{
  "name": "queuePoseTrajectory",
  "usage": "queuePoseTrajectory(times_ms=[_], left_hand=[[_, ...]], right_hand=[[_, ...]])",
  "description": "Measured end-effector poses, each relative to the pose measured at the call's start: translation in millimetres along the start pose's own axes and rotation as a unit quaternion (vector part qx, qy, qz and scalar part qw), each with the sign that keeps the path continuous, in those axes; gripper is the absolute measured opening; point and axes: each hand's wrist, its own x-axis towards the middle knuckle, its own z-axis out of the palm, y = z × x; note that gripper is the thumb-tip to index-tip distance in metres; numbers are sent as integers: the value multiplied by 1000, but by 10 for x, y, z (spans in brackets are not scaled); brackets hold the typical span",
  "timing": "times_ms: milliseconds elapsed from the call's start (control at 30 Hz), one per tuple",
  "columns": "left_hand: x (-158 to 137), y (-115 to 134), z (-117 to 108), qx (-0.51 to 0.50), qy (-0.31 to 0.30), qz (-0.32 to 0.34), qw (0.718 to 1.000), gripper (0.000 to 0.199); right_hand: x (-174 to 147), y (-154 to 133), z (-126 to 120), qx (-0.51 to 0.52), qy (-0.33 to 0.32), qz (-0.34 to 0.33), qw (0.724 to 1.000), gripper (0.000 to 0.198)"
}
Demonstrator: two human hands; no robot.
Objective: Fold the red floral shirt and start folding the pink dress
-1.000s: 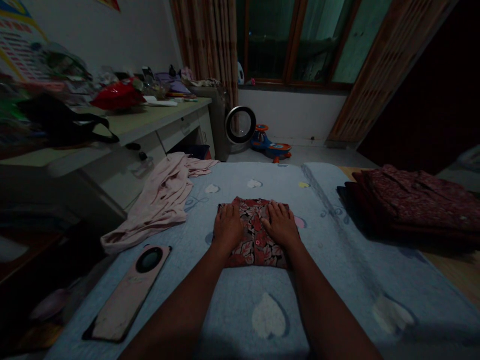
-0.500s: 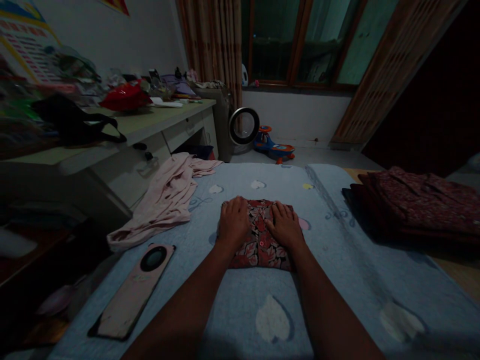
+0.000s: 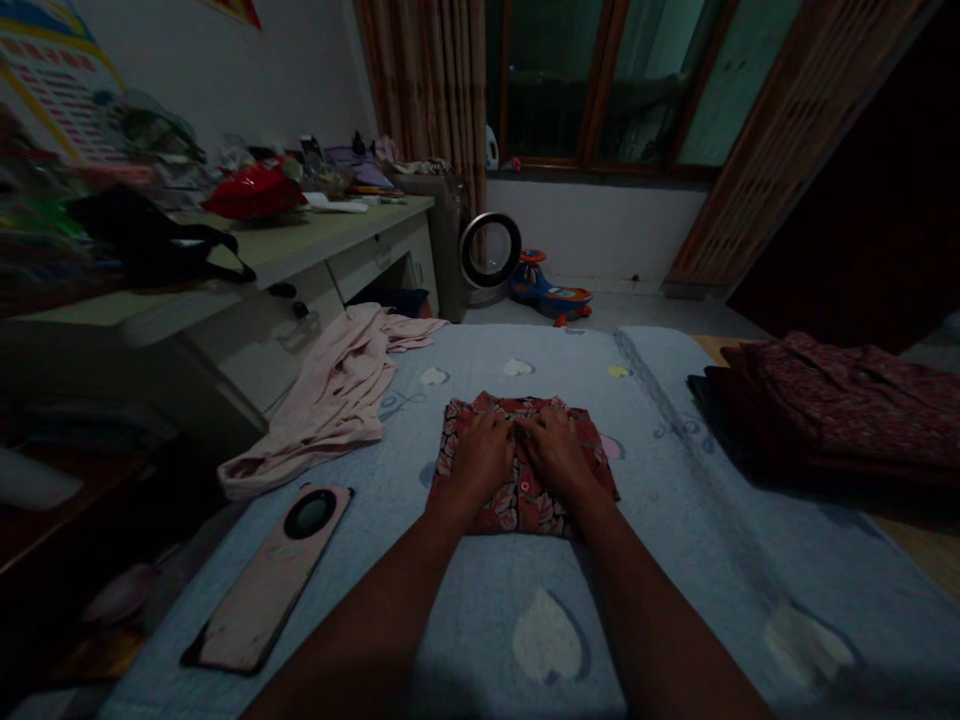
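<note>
A folded shirt [image 3: 517, 515] with a red, black and grey leaf print and a button front lies on the bed, its collar edge away from me. My left hand [image 3: 486, 455] rests on its upper middle, palm down, with fingers stretched forward and a little bent. Close beside it, my right hand [image 3: 556, 448] lies on the cloth in the same way, its thumb toward the left hand. Both hands press on top of the shirt without visibly gripping it. The fingertips are dim and partly hard to see.
A phone [image 3: 274, 580] lies at the left, below a crumpled pink garment [image 3: 326, 405]. On the right sits a stack of folded dark red clothes [image 3: 847, 405]. A cluttered desk [image 3: 300, 245] runs along the left wall. Beyond the bed stand a round fan [image 3: 466, 255] and a ride-on toy [image 3: 551, 295].
Both hands have slid inward from the shirt's sides to its middle, close together. The shirt's side edges now show. The phone and other clothes stay put.
</note>
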Motion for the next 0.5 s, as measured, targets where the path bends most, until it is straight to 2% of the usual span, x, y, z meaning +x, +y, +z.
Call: queuePoseTrajectory(times_ms=[200, 333, 500], left_hand=[[13, 17, -47, 16, -54, -15, 998, 15], [31, 8, -10, 9, -52, -29, 998, 17], [45, 6, 29, 8, -49, -41, 998, 19]], right_hand=[[11, 8, 95, -2, -16, 10, 1000, 28], [14, 21, 81, 43, 16, 7, 999, 19], [17, 13, 61, 106, 71, -22, 992, 19]])
